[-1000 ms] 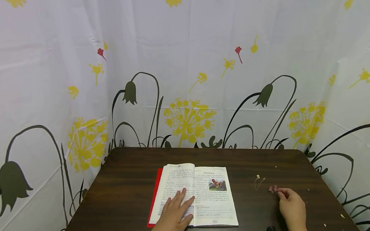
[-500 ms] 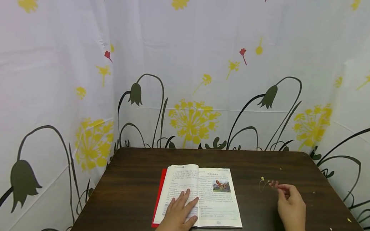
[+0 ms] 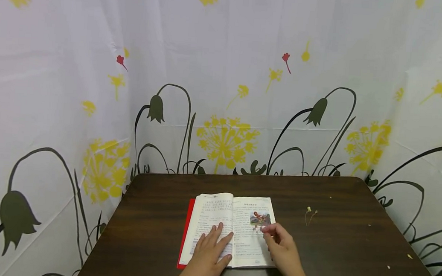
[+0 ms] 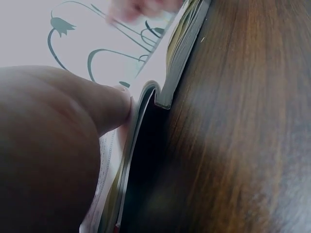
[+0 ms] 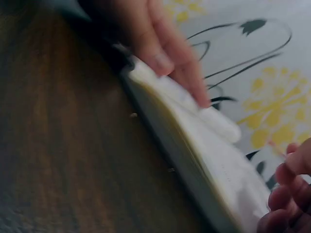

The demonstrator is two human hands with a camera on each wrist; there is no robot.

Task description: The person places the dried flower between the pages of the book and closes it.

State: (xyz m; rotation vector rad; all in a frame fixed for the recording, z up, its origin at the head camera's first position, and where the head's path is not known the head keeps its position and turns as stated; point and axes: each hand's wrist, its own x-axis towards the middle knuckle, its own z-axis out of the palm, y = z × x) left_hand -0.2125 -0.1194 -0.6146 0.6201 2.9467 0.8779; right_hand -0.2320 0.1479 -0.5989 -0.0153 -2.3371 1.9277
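Note:
An open book (image 3: 242,248) with a red cover edge lies on the dark wooden table. My left hand (image 3: 208,252) rests with spread, straight fingers on its left page. In the left wrist view, the thumb (image 4: 114,107) lies on the page beside the spine fold. My right hand (image 3: 284,249) is over the right page, below the printed picture. Between thumb and index finger it pinches a small pink dried flower (image 3: 257,229). The right wrist view shows the curled fingers of the right hand (image 5: 294,189) close to the page; the flower is hardly visible there.
Pale yellow dried flowers (image 3: 309,209) on thin stems lie to the right of the book. Small petal bits (image 3: 388,267) are scattered on the table's right side. A white curtain (image 3: 226,57) with printed flowers hangs behind the table (image 3: 153,219).
My right hand has moved left from beside the yellow flowers to above the right page, carrying the pink flower. My left hand has stayed on the left page.

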